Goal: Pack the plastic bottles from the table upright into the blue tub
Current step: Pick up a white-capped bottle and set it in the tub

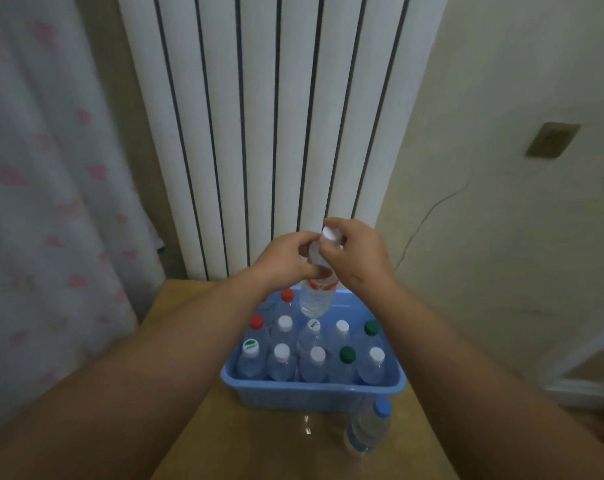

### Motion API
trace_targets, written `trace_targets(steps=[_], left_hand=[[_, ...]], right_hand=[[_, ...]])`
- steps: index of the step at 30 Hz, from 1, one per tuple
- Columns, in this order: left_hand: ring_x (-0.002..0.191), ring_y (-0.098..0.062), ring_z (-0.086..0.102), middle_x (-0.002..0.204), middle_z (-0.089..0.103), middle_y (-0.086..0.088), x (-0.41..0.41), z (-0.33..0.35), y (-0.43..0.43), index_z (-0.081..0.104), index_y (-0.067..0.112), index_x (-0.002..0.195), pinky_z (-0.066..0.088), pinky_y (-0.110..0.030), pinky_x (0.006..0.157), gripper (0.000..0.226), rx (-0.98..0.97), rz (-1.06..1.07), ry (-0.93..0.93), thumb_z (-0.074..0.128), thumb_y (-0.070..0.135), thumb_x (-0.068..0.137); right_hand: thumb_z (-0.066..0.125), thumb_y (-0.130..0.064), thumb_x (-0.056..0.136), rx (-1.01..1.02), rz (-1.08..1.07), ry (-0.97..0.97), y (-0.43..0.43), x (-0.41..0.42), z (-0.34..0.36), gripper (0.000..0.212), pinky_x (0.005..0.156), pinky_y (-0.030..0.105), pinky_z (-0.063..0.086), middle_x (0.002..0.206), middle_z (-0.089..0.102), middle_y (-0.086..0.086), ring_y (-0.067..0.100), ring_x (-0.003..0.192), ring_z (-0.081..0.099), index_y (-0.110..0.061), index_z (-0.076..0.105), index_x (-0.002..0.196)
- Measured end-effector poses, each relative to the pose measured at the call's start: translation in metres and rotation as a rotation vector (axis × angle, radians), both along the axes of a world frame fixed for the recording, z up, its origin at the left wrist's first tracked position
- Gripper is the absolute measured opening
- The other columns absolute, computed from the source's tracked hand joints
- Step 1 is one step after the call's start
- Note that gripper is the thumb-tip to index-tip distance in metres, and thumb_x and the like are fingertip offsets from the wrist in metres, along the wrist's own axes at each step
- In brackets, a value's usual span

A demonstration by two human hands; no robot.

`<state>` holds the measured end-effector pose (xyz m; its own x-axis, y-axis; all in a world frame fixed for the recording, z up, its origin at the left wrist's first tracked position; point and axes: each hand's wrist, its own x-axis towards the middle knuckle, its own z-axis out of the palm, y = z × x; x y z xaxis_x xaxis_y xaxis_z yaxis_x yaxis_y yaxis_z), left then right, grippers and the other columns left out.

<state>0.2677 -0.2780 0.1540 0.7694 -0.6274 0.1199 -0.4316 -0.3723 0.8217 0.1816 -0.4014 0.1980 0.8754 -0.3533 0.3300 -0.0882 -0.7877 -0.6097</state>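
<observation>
Up above the blue tub (312, 393), both hands grip one clear bottle (316, 296), which hangs nearly upright over the tub's far edge at about 12 o'clock from its middle. The left hand (286, 259) is curled around the bottle's upper body, thumb and fingers closed on it just over the red label. The right hand (356, 251) is closed around the neck, fingertips pinching near the white cap (329, 233). The base of the bottle is clear of the caps below it, not touching any.

Inside the tub stand rows of bottles, all upright: white caps through the middle, two red caps (256, 321) toward 10 o'clock, two dark green caps (347, 354) toward 3 o'clock, and one white cap with a green mark at 8 o'clock (its print is too small to read). The tub sits on a wooden table (259, 441).

Outside the tub, at about 5 o'clock from it and touching or just beside its near wall, one blue-capped bottle (368, 427) stands on the table. Behind the table rises a white ribbed radiator (259, 116), with a curtain (51, 202) at 9 o'clock.
</observation>
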Motion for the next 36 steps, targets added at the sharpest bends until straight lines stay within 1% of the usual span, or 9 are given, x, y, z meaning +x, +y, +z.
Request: trace_targets(steps=[5,9,11,14,18,23,27,31,36], left_hand=[[0.101,-0.005,0.064,0.106,0.068,0.013,0.027,-0.034,-0.027,0.062,0.030,0.114,0.054,-0.031,0.088,0.049,0.055,-0.005,0.030,0.085,0.023,0.072],[0.094,-0.005,0.063,0.102,0.068,0.013,0.043,-0.061,-0.039,0.064,0.027,0.116,0.052,-0.023,0.075,0.050,0.124,-0.036,0.066,0.085,0.024,0.071],[0.097,-0.005,0.064,0.104,0.069,0.013,0.052,-0.076,-0.044,0.065,0.027,0.118,0.051,-0.024,0.081,0.052,0.144,-0.049,0.097,0.085,0.024,0.070],[0.102,-0.006,0.065,0.109,0.070,0.012,0.063,-0.096,-0.049,0.064,0.028,0.120,0.054,-0.034,0.093,0.055,0.196,-0.053,0.127,0.086,0.027,0.069],[0.106,-0.010,0.063,0.113,0.069,0.010,0.072,-0.117,-0.052,0.063,0.031,0.119,0.053,-0.041,0.096,0.054,0.268,-0.045,0.127,0.085,0.032,0.070],[0.098,-0.013,0.064,0.105,0.070,0.011,0.081,-0.132,-0.051,0.065,0.038,0.112,0.053,-0.041,0.091,0.050,0.463,-0.068,0.038,0.078,0.054,0.066],[0.094,-0.016,0.065,0.096,0.071,0.007,0.083,-0.134,-0.056,0.067,0.035,0.102,0.050,-0.038,0.091,0.040,0.696,-0.121,-0.096,0.073,0.056,0.069],[0.102,-0.019,0.057,0.103,0.068,0.005,0.085,-0.145,-0.058,0.065,0.035,0.111,0.039,-0.040,0.097,0.050,0.914,-0.147,-0.265,0.071,0.064,0.070],[0.103,-0.020,0.054,0.099,0.067,0.005,0.090,-0.161,-0.059,0.063,0.036,0.101,0.034,-0.039,0.093,0.043,1.013,-0.181,-0.333,0.067,0.067,0.072]], right_hand=[[0.060,-0.027,0.086,0.017,0.019,0.084,-0.026,0.028,-0.031,0.043,0.096,0.036,0.047,0.125,0.062,0.004,0.022,0.112,0.058,-0.020,0.059,0.128],[0.060,-0.028,0.087,0.033,0.029,0.167,-0.040,0.042,-0.060,0.044,0.095,0.033,0.046,0.127,0.061,0.005,0.021,0.113,0.057,-0.020,0.058,0.130],[0.061,-0.029,0.088,0.049,0.032,0.198,-0.048,0.050,-0.075,0.044,0.095,0.032,0.045,0.127,0.062,0.005,0.021,0.114,0.057,-0.019,0.058,0.131],[0.061,-0.029,0.088,0.081,0.036,0.255,-0.055,0.060,-0.093,0.045,0.096,0.035,0.047,0.127,0.062,0.004,0.021,0.115,0.057,-0.019,0.058,0.131],[0.061,-0.029,0.088,0.110,0.042,0.309,-0.059,0.072,-0.114,0.043,0.097,0.036,0.046,0.126,0.063,0.005,0.022,0.115,0.058,-0.019,0.059,0.130],[0.062,-0.027,0.086,0.119,0.054,0.396,-0.060,0.082,-0.138,0.033,0.089,0.032,0.049,0.114,0.068,0.004,0.022,0.105,0.062,-0.021,0.066,0.118],[0.064,-0.021,0.083,0.121,0.098,0.488,-0.058,0.089,-0.150,0.025,0.085,0.036,0.052,0.106,0.069,0.007,0.025,0.099,0.063,-0.019,0.070,0.107],[0.066,-0.024,0.078,0.122,0.109,0.592,-0.058,0.096,-0.167,0.026,0.080,0.032,0.052,0.101,0.069,0.002,0.021,0.095,0.063,-0.028,0.069,0.104],[0.067,-0.028,0.077,0.103,0.128,0.661,-0.055,0.100,-0.182,0.022,0.070,0.026,0.044,0.097,0.068,-0.001,0.017,0.088,0.060,-0.029,0.068,0.099]])
